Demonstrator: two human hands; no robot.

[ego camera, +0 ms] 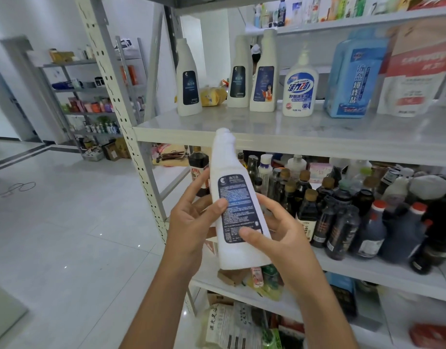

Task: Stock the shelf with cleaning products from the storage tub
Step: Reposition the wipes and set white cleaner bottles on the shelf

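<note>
Two hands on one item: a white plastic bottle with dark text label (235, 210), held in the air in front of the rack and not on any shelf. The left hand (189, 227) wraps its left side, thumb pressed on the label, fingers curled behind. The right hand (285, 240) grips the lower right side near the base, thumb on the label's bottom corner. Both are closed firmly round the bottle.

The bottle is nearly upright, cap end up and leaning slightly left. The cap overlaps the front lip of the pale grey metal shelf board (317, 137); the body sits below that board's level.

On that board, left to right:
- left white bottle (188, 81), standing alone
- small yellow packet (213, 96), further back
- middle white bottle (239, 74) and right white bottle (264, 76), close together; can't tell if they touch
- white pump bottle with blue lettering (300, 89)
- translucent blue plastic jug (352, 74)
- red-and-white pouch (413, 71), blurred

Shelf below: a crowd of dark glass sauce bottles (342, 210), right of the held bottle.

A cream perforated upright post (121, 117) stands at the rack's left corner. White tiled floor (66, 222) to the left, and a second grey rack of small goods (91, 102) at the far wall.
</note>
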